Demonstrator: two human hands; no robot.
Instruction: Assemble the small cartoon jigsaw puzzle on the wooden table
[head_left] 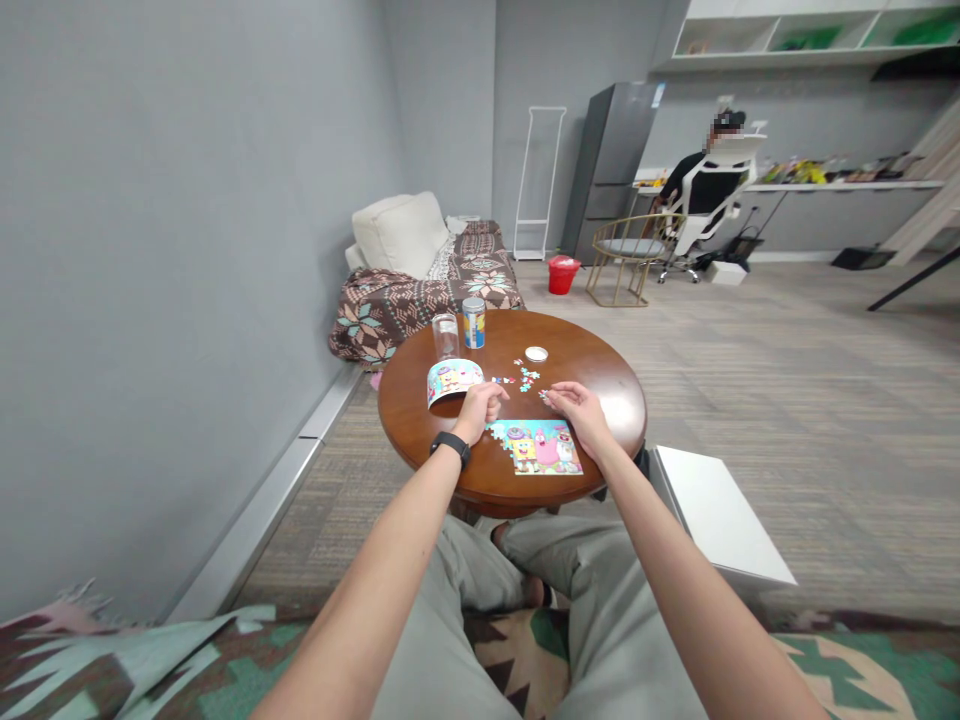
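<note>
Step in hand, as judged: joining a jigsaw, with 1 part-built puzzle lying on the round wooden counter, at its near side between the forearms. Near and right edges look straight; the left side is ragged, the far row reaching farther left than the near row

Right hand: just beyond the puzzle's far right part, fingers narrow, their tips at a few small pieces; cannot tell whether 1 is pinched. Left hand: at the puzzle's far left corner, fingers curled in; cannot tell whether they hold anything

Loose pieces lie beyond the puzzle, between the hands. Farther off: white round lid; at far left, can, clear container and curved printed sleeve

Next move, as judged, calls for 1 piece matching the ragged left side, turned to suit and pressed flat, neighbours kept from shifting
</note>
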